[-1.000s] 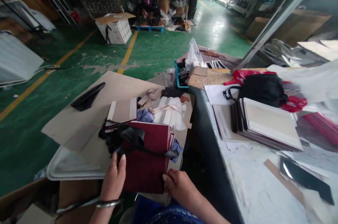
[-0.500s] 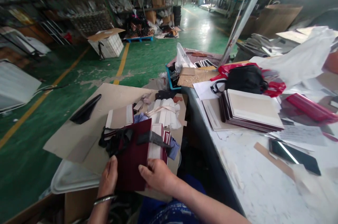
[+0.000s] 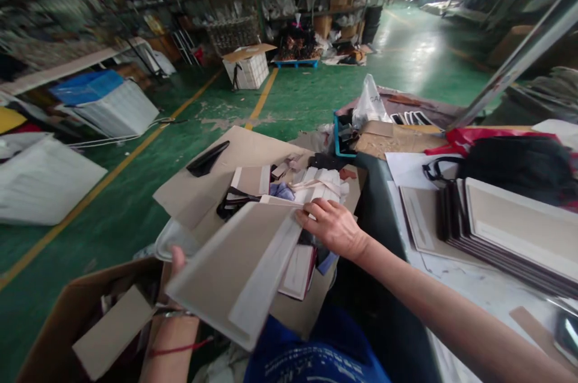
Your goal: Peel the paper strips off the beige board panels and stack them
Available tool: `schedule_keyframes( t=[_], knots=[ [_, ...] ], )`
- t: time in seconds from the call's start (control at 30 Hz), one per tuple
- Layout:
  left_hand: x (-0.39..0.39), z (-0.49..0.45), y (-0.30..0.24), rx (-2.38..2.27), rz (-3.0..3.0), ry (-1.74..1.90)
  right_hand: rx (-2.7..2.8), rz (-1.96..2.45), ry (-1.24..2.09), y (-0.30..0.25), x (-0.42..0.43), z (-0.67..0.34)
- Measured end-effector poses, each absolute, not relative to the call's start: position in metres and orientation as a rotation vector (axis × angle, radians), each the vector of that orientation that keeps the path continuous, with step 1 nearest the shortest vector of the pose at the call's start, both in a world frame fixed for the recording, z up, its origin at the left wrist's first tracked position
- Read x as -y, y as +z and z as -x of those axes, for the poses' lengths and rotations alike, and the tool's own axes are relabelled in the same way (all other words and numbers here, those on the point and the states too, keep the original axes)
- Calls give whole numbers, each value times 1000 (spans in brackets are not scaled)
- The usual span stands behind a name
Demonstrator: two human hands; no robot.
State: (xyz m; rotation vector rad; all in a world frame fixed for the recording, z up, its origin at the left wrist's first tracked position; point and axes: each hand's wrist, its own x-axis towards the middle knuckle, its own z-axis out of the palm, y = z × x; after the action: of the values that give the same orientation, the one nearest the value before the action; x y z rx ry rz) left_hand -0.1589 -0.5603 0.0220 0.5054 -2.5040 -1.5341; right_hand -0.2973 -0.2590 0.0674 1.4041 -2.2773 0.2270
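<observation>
A flat, stiff panel with a beige face, a pale border and a white strip hangs tilted in front of me. My right hand pinches its upper right corner between thumb and fingers. At its left edge is my left hand, thumb showing and the other fingers hidden behind the panel. Below the right hand lies a smaller maroon-edged panel with a pale face. Beyond the held panel, a small beige panel stack and black straps rest on the cardboard-topped surface.
On the white table at right stands a stack of beige panels beside a black bag. An open carton holding loose boards sits at lower left. White strips and a black folded piece lie farther off.
The maroon panel face held before is out of sight; a beige face now shows towards me. My right hand has risen to the upper corner. The view has swung left.
</observation>
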Motion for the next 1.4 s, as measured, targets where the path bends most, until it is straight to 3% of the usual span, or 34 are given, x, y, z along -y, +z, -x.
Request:
schedule_keyframes(
  t=[0.13,0.2,0.37,0.5,0.67,0.77,0.97,1.4],
  knots=[
    [545,152,14,2061,-825,-2569,2299,-1510,228,21,253,303],
    [536,152,7,1798,-972,-2775,2459,-1391,274,5,250,301],
    [527,156,-7,1672,-1217,-2635,2754,-809,706,-15,248,296],
    [531,166,-8,1714,-1292,-2571,2810,-595,1038,-24,248,295],
    [537,184,-8,1937,-1211,-2504,2915,-306,1414,-31,251,277],
    [540,195,-7,2248,-1084,-2282,2950,-197,1695,-35,255,262],
    [543,210,-6,2752,-921,-1595,3096,-96,1672,-39,249,251],
    [539,211,-23,2937,-814,-1276,2608,189,2208,-23,220,235]
  ],
)
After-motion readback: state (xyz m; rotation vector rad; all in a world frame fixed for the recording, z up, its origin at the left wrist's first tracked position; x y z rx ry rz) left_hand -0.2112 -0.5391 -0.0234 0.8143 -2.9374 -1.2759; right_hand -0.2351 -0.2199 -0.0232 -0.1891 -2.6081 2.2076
